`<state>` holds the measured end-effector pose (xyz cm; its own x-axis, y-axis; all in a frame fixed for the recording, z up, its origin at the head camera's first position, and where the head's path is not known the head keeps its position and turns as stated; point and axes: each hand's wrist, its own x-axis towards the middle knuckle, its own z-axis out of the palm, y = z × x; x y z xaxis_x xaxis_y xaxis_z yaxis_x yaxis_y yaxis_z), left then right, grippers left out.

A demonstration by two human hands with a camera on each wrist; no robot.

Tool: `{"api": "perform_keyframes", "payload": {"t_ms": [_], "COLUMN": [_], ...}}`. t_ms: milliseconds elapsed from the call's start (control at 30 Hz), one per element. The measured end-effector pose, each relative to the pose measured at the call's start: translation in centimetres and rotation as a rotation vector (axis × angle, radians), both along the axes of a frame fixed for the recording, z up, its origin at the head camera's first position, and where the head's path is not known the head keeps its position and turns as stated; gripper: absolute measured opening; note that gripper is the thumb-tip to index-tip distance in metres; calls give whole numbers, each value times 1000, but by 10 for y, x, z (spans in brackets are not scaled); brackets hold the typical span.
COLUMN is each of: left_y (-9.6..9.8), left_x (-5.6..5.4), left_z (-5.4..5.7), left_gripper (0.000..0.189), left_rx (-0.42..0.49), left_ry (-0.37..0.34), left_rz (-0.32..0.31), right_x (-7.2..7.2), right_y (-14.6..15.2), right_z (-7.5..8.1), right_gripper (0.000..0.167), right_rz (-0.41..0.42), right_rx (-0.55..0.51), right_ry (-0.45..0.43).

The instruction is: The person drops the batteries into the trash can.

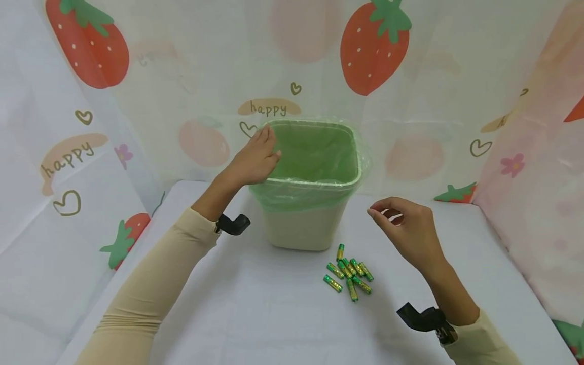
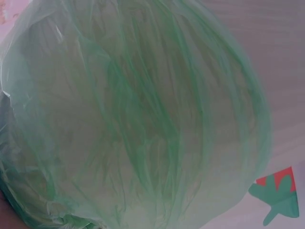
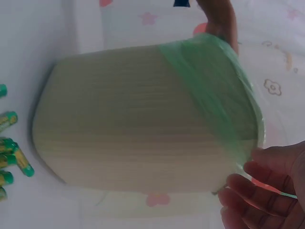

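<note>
A cream bin (image 1: 298, 228) stands upright, lined with a thin green plastic bag (image 1: 310, 197) folded down over its rim. My left hand (image 1: 255, 157) is at the left side of the rim, holding the bag's edge there; its fingertips are partly hidden. Wrinkled green plastic fills much of the left wrist view, bunched at the lower left. Apart from the bin on the right, my right hand (image 1: 403, 230) is held above the table with loosely bent fingers and nothing in them. Several green and gold batteries (image 1: 349, 271) lie between the bin and that hand.
The bin stands on a white-covered table (image 1: 255, 314). Close behind it hangs a pale cloth (image 1: 219, 61) printed with strawberries, and similar cloth encloses both sides. A black strap mount (image 1: 424, 319) sits on the right wrist, another (image 1: 233, 224) on the left.
</note>
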<state>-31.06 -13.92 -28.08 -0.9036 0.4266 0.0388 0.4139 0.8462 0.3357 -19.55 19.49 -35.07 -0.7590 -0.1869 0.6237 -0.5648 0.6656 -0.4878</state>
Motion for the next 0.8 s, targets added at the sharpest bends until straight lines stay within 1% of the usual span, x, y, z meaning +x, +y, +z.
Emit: {"api": "perform_keyframes", "payload": {"t_ms": [133,367,600,800], "left_y": [0,0,2,0], "left_x": [-1,1,-1,0], "left_z": [1,-1,-2,-2], "left_gripper": [66,66,67,67], "left_rx": [4,16,48,30], "left_ry": [9,1,-3,3], "left_rz": [-4,6,14,13], "right_x": [6,19,29,34], "right_y": [1,7,17,18], "right_z": [-14,-40,-65,-90], "right_gripper": [6,6,6,9], "right_rz": [-24,-50,-73,-74], "right_rx": [-9,-24,15,45], "right_ry": [-45,-136,-213,-296]}}
